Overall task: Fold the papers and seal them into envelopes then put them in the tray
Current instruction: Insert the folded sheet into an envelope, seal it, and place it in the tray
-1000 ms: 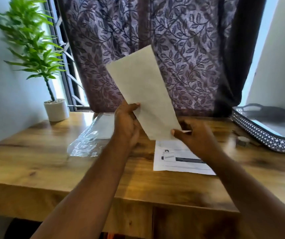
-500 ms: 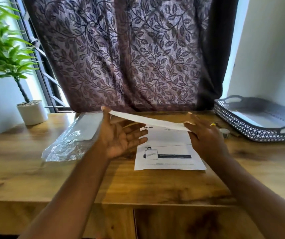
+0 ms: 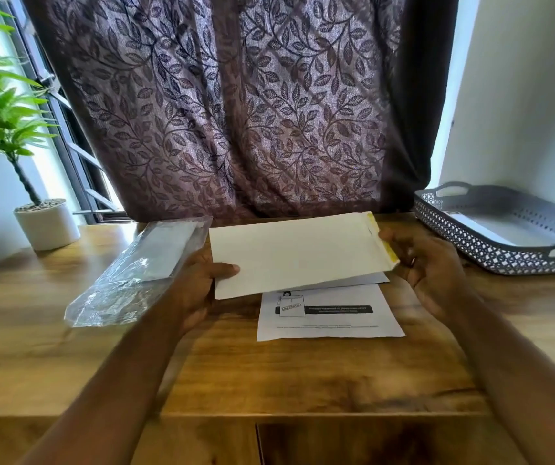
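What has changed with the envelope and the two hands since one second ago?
The envelope, held up before the curtain, came down to lie almost flat above the printed paper. The left hand still grips its left end; the right hand shifted to the flap end, grip unclear. Paper, plastic pack and tray stayed.

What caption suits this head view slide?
Left hand and right hand hold a white paper envelope over a printed sheet.

A white rectangular paper envelope [image 3: 296,256] is held lengthwise above the wooden counter [image 3: 303,374] — yellow adhesive strip on its right-end flap. Under it, a printed white paper sheet [image 3: 330,322] lies flat. The grey perforated plastic tray [image 3: 437,226] sits far right.
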